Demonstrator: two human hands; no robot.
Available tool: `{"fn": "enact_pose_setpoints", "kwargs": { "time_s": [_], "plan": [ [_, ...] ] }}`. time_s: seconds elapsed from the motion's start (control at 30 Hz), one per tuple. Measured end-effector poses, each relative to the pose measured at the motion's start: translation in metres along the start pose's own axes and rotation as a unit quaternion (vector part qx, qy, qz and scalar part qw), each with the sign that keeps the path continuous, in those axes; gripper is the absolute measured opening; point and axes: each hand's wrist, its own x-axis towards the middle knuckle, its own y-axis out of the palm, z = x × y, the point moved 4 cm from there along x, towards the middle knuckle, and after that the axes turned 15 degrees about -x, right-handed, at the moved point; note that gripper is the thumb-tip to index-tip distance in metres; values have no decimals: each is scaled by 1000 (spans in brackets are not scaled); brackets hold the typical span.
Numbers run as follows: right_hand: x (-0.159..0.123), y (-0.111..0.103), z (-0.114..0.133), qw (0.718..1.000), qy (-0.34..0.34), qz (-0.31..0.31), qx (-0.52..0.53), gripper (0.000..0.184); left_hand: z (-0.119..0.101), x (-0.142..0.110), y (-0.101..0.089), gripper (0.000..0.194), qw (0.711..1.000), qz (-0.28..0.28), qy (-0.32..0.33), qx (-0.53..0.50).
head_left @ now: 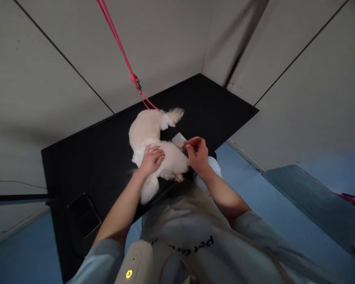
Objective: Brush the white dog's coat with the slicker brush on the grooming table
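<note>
White dog (144,128) is on black table (207,98), left hand (151,159) flat on its coat, right hand (198,154) gripping a brush (179,139) beside it; step judged as brushing, next stroke probably needing light pressure while the left steadies.

The single head-worn camera looks forward and down from near above the hands (152,159) and black table (208,102).

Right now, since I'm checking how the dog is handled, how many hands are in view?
2: the left hand rests on the white dog, and the right hand holds a brush just right of its body. No others show.
</note>
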Motion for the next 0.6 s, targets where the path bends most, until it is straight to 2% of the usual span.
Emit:
{"fn": "enact_pose_setpoints", "kwargs": {
  "time_s": [0.03, 0.07, 0.13, 0.17, 0.23, 0.27, 0.3, 0.37, 0.43, 0.47, 0.57, 0.6],
  "plan": [
    [-1, 3, 2, 999, -21, 38, -1, 16, 0, 0, 1, 26, 1000, 6, 1, 0],
    [-3, 8, 4, 994, -41, 102, -13, 15, 0, 0, 1, 27, 1000, 11, 2, 1],
    [-8, 18, 4, 977, -45, 203, -51, 15, 0, 1, 2, 27, 1000, 16, 6, 2],
    [-9, 19, 1, 976, -26, 206, -68, 15, 0, 1, 3, 27, 1000, 17, 8, 3],
    [-9, 15, -4, 988, 21, 132, -78, 18, 0, 0, 4, 26, 1000, 15, 12, 7],
    [-9, 13, -5, 992, 28, 99, -72, 20, 0, 0, 5, 26, 1000, 16, 13, 9],
    [-9, 12, -5, 994, 19, 90, -63, 20, 1, -1, 6, 26, 1000, 16, 13, 11],
    [-9, 17, -3, 987, -20, 149, -56, 19, 2, -3, 7, 27, 1000, 16, 12, 12],
    [-7, 21, -4, 976, -29, 204, -68, 18, 3, -6, 7, 28, 1000, 10, 11, 11],
    [-4, 19, -6, 979, -13, 189, -75, 18, 3, -7, 7, 29, 1000, 5, 12, 10],
    [3, 4, -11, 996, 37, 48, -66, 21, 4, -11, 8, 29, 1000, -4, 21, 5],
    [3, 4, -11, 997, 27, 43, -54, 21, 5, -12, 8, 29, 1000, -5, 24, 4]
  ]
}}
